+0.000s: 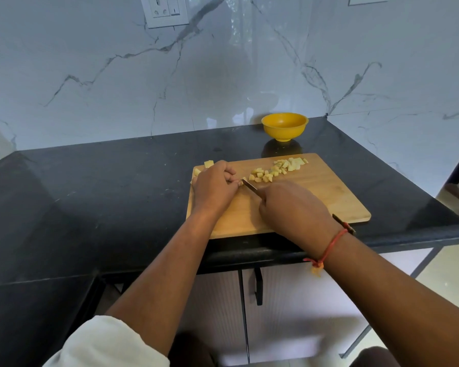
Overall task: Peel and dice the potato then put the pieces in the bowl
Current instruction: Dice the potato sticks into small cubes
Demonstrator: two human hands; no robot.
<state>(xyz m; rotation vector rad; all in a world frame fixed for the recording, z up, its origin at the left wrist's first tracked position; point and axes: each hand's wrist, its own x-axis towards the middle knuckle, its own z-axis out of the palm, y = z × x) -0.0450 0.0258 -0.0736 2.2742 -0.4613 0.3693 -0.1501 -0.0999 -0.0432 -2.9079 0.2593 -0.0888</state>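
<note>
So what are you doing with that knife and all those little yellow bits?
A person is dicing a potato on a wooden cutting board. The left hand holds a potato piece down, and the right hand grips the knife, with its blade at that piece. A pile of diced pieces lies on the far part of the board. The yellow bowl stands on the counter behind the board, and no pieces show in it yet.

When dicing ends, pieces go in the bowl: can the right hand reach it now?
Probably yes: the bowl stands just beyond the board, with only low diced pieces between, though the right hand grips the knife.
</note>
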